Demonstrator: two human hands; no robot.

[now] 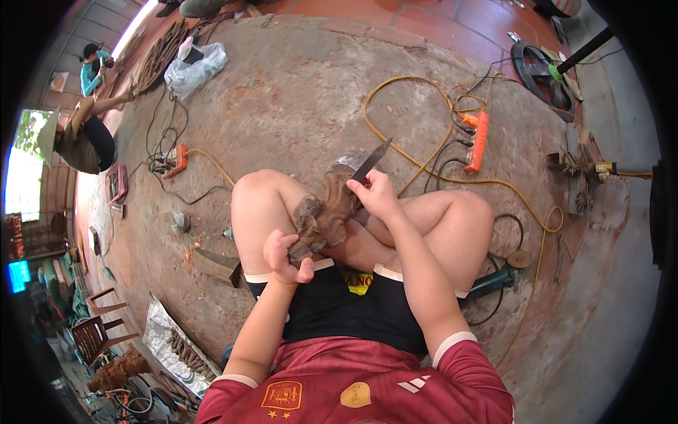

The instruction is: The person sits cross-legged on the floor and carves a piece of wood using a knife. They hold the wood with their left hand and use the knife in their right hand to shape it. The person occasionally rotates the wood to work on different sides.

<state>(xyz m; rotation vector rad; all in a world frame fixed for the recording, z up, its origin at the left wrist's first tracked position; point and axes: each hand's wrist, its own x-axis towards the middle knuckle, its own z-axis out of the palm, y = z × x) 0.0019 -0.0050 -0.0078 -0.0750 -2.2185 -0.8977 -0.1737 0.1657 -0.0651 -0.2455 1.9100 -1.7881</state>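
Observation:
A brown carved wooden figure (326, 215) rests in my lap across my crossed legs, its surface lumpy and deeply cut. My left hand (286, 256) is closed on its lower end, thumb sticking out toward me. My right hand (376, 196) grips a dark, flat, pointed blade (373, 158) at the figure's upper right, the tip aimed up and away from me. The blade's lower part is hidden by my fingers, so whether it touches the wood cannot be made out. Just past the figure's far end sits a clear plastic piece (351, 161).
Right of my knee lies a teal power tool (492, 284). An orange power strip (478, 141) with a looping yellow cord (406, 152) is ahead right; another orange socket box (176, 161) sits left. A wooden wedge (217, 267) and jar (175, 222) lie left. Two people work far left.

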